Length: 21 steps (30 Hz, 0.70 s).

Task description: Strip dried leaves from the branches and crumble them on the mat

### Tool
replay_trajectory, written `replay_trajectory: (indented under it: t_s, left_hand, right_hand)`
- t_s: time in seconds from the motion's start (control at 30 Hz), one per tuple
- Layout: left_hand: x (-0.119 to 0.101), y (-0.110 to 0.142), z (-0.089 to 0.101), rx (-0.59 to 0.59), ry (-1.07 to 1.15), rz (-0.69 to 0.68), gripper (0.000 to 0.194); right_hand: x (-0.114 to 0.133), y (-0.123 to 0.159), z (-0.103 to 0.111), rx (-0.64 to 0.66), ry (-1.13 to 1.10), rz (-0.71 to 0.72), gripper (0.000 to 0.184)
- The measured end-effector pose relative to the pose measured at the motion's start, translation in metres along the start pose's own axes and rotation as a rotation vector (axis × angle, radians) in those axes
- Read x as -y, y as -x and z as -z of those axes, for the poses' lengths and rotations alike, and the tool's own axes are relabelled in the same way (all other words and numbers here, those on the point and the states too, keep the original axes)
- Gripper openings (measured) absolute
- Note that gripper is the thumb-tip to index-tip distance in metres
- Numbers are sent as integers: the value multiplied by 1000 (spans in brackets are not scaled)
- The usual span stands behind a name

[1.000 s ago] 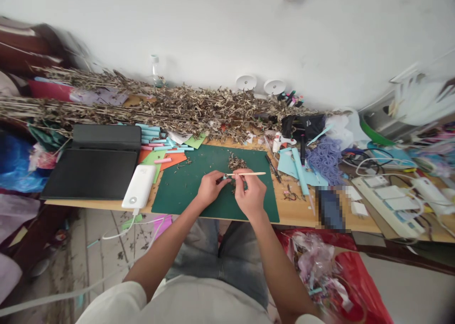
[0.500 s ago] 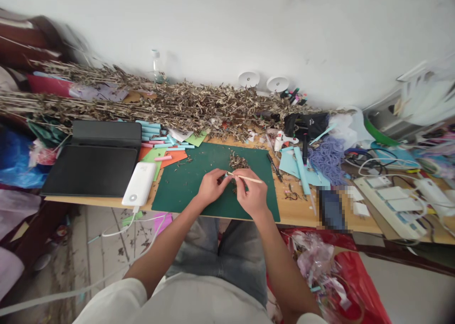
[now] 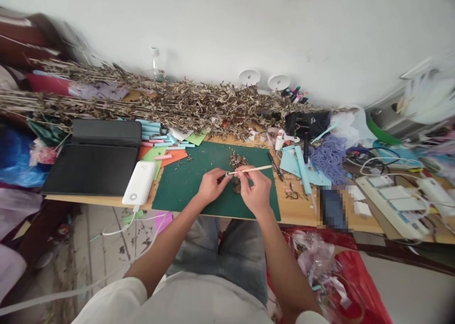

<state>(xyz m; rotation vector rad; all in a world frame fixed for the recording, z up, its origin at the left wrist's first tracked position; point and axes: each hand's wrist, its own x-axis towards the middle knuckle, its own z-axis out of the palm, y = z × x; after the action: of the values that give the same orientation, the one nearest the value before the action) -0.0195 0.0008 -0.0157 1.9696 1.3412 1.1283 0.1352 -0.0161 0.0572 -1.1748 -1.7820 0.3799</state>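
My left hand [image 3: 211, 185] is closed over the green cutting mat [image 3: 185, 186], pinching a small pale blue paper tube [image 3: 227, 173] with something dark at its mouth; most of it is hidden by the fingers. Between thumb and fingers of my right hand [image 3: 254, 187] is a thin wooden stick [image 3: 258, 169]. Its left end meets the tube, and its other end points right and slightly up. Just beyond both hands lies a small heap of crumbled dried leaves [image 3: 237, 159], with more crumbs partly behind the right hand.
Dried plant stalks [image 3: 199, 98] are piled along the wall. A black tablet case [image 3: 92, 170], white power bank [image 3: 139, 182] and rolled paper tubes [image 3: 151, 129] lie left. On the right are a glue gun [image 3: 286, 138], purple yarn [image 3: 329, 158] and a power strip [image 3: 394, 205].
My right hand has turned and shifted slightly right, so the stick's right end now reaches farther out and higher. The left hand keeps its place with the tube.
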Motion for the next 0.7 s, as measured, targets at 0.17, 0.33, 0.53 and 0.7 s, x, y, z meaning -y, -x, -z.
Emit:
replay_trajectory:
  t_s: [0.17,0.33,0.53,0.7]
  left_hand:
    - [1,0,1,-9,-17,16,33]
    - [1,-1,2,-31,-24,22,34]
    - [0,0,1,-18,-9,-3,29]
    - [1,1,1,-18,-6,-4,28]
  right_hand:
    - [1,-9,-6,71,37,-4,15]
    - [0,-20,-10,119,6,-38,14]
    - [4,-26,1,50,-12,-89,13]
    - [8,-17,-2,-19,15,-46,13]
